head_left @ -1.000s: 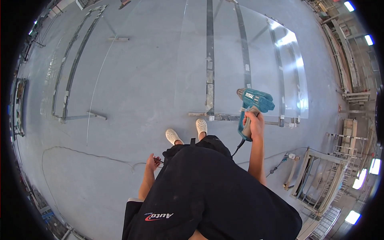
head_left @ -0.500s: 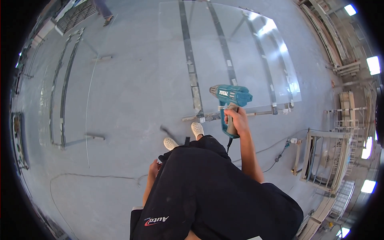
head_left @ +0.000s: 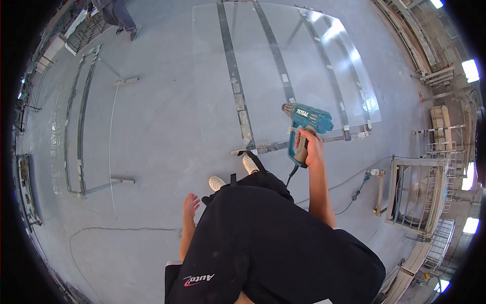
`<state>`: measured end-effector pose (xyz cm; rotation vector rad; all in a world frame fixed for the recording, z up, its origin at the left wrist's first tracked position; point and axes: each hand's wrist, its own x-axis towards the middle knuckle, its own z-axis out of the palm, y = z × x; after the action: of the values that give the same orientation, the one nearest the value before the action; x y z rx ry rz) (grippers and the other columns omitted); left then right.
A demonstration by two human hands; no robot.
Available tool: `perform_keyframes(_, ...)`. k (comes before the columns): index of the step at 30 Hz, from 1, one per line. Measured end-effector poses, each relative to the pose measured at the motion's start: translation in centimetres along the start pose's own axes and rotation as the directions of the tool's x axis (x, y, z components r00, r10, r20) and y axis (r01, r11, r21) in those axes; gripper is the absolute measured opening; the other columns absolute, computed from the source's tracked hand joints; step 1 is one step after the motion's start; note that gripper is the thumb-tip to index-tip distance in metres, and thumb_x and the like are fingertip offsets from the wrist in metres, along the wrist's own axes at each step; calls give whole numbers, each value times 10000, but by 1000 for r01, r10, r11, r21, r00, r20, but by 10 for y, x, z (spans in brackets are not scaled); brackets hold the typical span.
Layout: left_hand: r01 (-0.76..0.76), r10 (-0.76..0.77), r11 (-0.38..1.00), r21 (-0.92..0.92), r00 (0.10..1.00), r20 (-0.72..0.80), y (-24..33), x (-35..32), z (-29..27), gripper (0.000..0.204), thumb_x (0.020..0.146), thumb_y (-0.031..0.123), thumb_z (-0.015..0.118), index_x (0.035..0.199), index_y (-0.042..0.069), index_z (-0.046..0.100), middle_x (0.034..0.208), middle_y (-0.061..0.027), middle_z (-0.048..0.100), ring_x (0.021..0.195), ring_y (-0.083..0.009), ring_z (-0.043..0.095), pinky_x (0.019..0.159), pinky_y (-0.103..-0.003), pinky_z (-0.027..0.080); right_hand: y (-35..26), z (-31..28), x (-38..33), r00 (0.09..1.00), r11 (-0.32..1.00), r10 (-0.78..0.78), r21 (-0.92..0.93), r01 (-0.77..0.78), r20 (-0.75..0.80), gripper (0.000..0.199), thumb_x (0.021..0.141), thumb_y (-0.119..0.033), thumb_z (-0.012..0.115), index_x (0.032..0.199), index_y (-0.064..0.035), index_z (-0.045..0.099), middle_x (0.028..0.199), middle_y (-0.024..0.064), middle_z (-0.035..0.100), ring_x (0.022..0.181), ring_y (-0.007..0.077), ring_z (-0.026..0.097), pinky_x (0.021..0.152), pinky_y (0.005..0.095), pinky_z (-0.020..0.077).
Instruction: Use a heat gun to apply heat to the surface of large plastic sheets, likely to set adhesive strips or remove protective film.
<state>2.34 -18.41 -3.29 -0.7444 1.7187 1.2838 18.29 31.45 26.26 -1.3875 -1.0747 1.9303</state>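
Note:
A teal heat gun point(head_left: 310, 119) is in my right hand point(head_left: 312, 147), whose fingers wrap round its grip. The nozzle points up and to the left, and a black cord hangs from the handle's base. Beyond it lies a large clear sheet point(head_left: 314, 66), like glass or plastic, on a rack with dark padded bars point(head_left: 234, 71). The heat gun is held near the sheet's front edge; I cannot tell how high above it. My left hand point(head_left: 191, 203) hangs beside my dark clothing with its fingers apart and nothing in them.
Another clear sheet stands on a rack point(head_left: 81, 126) at the left. Cords point(head_left: 126, 229) run over the grey floor point(head_left: 157, 126) on both sides. Metal frames point(head_left: 420, 195) stand at the right. At the far left, another person's legs point(head_left: 119, 15) show.
The heat gun has moved right with my right hand. My left hand has come out from beside my clothing, and its fingers have spread. A foot has stepped. The other person shows more.

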Motion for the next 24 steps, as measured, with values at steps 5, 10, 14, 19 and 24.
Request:
perform_keyframes(5, -14, 9, 998, 53, 996, 87, 20, -3, 14, 445, 950, 438, 514, 1244, 105, 547, 1104, -39, 651, 924, -164, 619, 759, -354, 475, 9, 0, 2, 1000, 1000, -24, -18, 24, -2, 138, 835, -99, 668, 901, -12, 584, 766, 79, 610, 606, 174, 588, 535, 320, 468)
perform_keyframes(10, 17, -27, 996, 88, 993, 114, 13, -6, 23, 421, 947, 436, 524, 1216, 114, 560, 1073, -22, 654, 899, -158, 614, 746, -348, 473, 13, 6, -6, 999, 999, -32, -26, 32, 32, 141, 834, -113, 668, 891, -11, 589, 765, 80, 608, 607, 174, 588, 539, 315, 470)
perform_keyframes(14, 38, -56, 989, 143, 991, 122, 9, -10, 31, 406, 947, 438, 524, 1196, 120, 564, 1055, -16, 652, 859, -152, 598, 738, -342, 471, 15, 10, -9, 997, 998, -33, -50, 37, 68, 158, 826, -105, 675, 908, 1, 590, 779, 89, 614, 615, 176, 598, 541, 314, 477)
perform_keyframes(19, 13, -29, 992, 129, 992, 126, 10, -18, 38, 401, 950, 436, 520, 1187, 116, 566, 1055, -15, 649, 839, -148, 582, 738, -343, 474, 19, 13, -7, 998, 996, -4, -89, 9, 65, 157, 821, -103, 675, 919, -11, 594, 781, 77, 613, 627, 169, 596, 562, 315, 479)
perform_keyframes(24, 0, -15, 994, 113, 992, 128, 13, -20, 39, 416, 952, 435, 518, 1199, 103, 561, 1072, -28, 645, 847, -150, 588, 745, -346, 477, 20, 18, -9, 995, 992, 6, -127, 6, 95, 167, 820, -112, 679, 923, -12, 593, 790, 79, 617, 634, 170, 599, 574, 315, 481)
